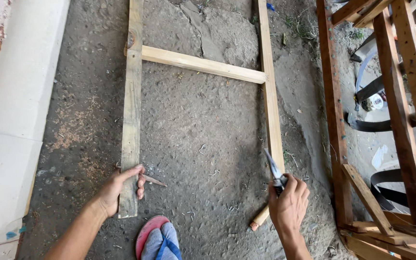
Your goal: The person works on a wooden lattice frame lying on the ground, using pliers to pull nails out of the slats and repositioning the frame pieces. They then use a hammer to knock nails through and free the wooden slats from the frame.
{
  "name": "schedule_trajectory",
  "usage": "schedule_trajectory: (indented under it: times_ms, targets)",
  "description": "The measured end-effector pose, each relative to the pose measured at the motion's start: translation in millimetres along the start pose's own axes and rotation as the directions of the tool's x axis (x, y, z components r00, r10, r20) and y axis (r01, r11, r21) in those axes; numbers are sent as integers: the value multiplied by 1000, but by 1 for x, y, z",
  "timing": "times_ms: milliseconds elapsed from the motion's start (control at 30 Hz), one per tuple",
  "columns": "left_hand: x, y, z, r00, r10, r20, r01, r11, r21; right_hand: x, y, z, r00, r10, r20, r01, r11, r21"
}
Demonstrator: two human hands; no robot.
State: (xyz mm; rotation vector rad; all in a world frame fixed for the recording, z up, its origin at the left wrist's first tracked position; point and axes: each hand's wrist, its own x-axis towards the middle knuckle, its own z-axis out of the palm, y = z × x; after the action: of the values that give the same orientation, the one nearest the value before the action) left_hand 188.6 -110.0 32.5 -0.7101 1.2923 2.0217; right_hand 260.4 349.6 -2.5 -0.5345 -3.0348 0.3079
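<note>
A wooden frame lies on the dirt ground: a left rail (131,110), a right rail (271,96) and a cross piece (203,64) joining them. My left hand (120,189) grips the near end of the left rail, where a nail (153,180) sticks out to the right. My right hand (290,200) holds a pair of pliers (274,168), jaws pointing up and away, just right of the right rail's near end.
A reddish wooden structure (400,120) with black bands stands at the right. A pale slab (15,110) runs along the left. My foot in a pink sandal (156,237) is at the bottom. Bent nails lie scattered on the ground (203,144).
</note>
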Motion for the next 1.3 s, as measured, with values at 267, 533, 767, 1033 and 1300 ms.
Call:
schedule_trajectory:
  times_ms: [267, 533, 767, 1033, 1300]
  targets:
    - [9, -6, -3, 925, 162, 343, -6, 910, -414, -9, -127, 34, 881, -64, 468, -157, 894, 419]
    - [16, -38, 8, 769, 239, 592, 160, 826, -541, 5, -225, 39, 982, -174, -81, 191, 877, 441]
    - [21, -44, 15, 823, 206, 530, 130, 839, -528, 93, -360, 30, 829, -214, 516, -266, 661, 702]
    - [16, -40, 23, 906, 113, 409, 88, 894, -440, 87, -391, 47, 767, -163, 620, -334, 725, 603]
    - [15, -42, 30, 973, 54, 227, 18, 953, -301, 95, -413, 39, 739, -76, 669, -433, 707, 559]
